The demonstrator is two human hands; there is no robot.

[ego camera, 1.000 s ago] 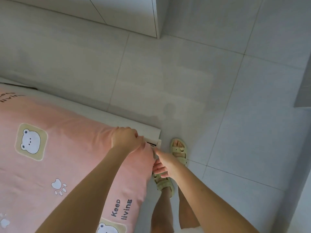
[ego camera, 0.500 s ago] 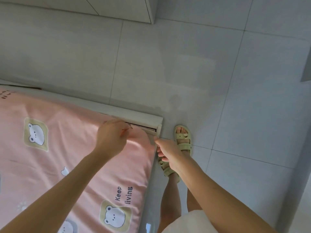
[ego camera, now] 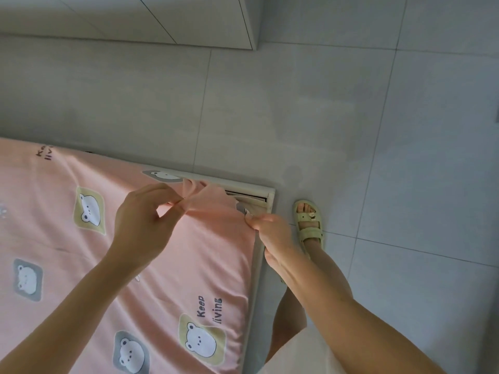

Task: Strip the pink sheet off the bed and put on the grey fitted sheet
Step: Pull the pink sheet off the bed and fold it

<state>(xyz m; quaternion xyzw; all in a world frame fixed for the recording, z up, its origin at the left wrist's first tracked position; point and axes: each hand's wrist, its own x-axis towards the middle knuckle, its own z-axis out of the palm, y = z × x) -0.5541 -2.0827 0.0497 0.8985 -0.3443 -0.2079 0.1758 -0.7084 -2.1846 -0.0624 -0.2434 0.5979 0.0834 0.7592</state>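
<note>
- the pink sheet is seen spread over the bed, covering most of its top and tucked down along the right side edge.
- at the bed's far right corner the sheet is bunched and lifted off, so that a small patch of pale mattress is bared just inside the frame.
- the white frame is seen running along the far edge and turning down the right side, where a narrow strip of it shows beside the sheet.
- the left hand is held over the sheet near the far edge – a gathered fold of pink cloth is pinched between its thumb and fingertips, and creases are drawn out from that pinch toward the corner.
- the right hand is placed at the right side edge, just beside the bared corner; its fingers are curled and the sheet's hem is gripped between thumb and fingers.
- between the two hands the cloth is pulled into a taut ridge.
- bear prints in yellow and grey squares are scattered over the sheet, and the words "keep living" are printed near the right side edge.
- a pale green sandal is worn on the foot planted on the floor just beside the bed's corner – a little charm is fixed to its strap.
- the floor is laid with large grey tiles.
- a white cabinet is seen at the top, well apart from the bed.
- a piece of white clothing is visible at the bottom, below the right forearm.
</note>
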